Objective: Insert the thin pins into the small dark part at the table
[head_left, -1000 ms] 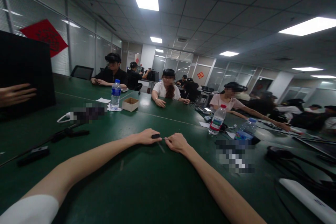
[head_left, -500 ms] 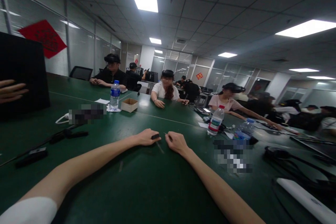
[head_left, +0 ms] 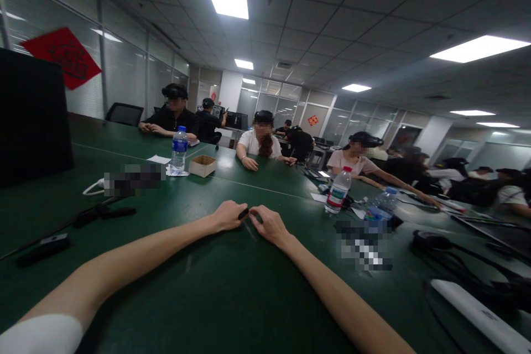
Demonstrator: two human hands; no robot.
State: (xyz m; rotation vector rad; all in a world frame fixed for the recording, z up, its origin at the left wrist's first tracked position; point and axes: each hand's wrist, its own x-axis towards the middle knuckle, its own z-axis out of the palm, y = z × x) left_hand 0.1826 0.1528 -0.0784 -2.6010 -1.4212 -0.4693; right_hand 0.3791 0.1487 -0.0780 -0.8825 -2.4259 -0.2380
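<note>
My left hand (head_left: pixel 227 215) is closed over the green table (head_left: pixel 199 298), pinching a small black block-like piece (head_left: pixel 243 213) between thumb and fingers. What kind of piece it is cannot be made out. Close beside it, my right hand (head_left: pixel 270 223) has its fingers bent together in a pinch, the tips at the right end of the black piece. Whatever sits in those right fingertips is too small to name. Both forearms reach in from the lower corners.
Beyond my hands stand an open cardboard box (head_left: pixel 202 166) and a blue-capped water bottle (head_left: pixel 178 150). A red-capped bottle (head_left: pixel 338 190) and another bottle (head_left: pixel 380 209) are on the right, near black cables (head_left: pixel 464 254) and a white device (head_left: pixel 481 310). People sit across the table.
My right hand has moved left, closing the gap to the black piece in my left hand. A thin sliver at the right fingertips no longer shows. Another hand at the far left has left view.
</note>
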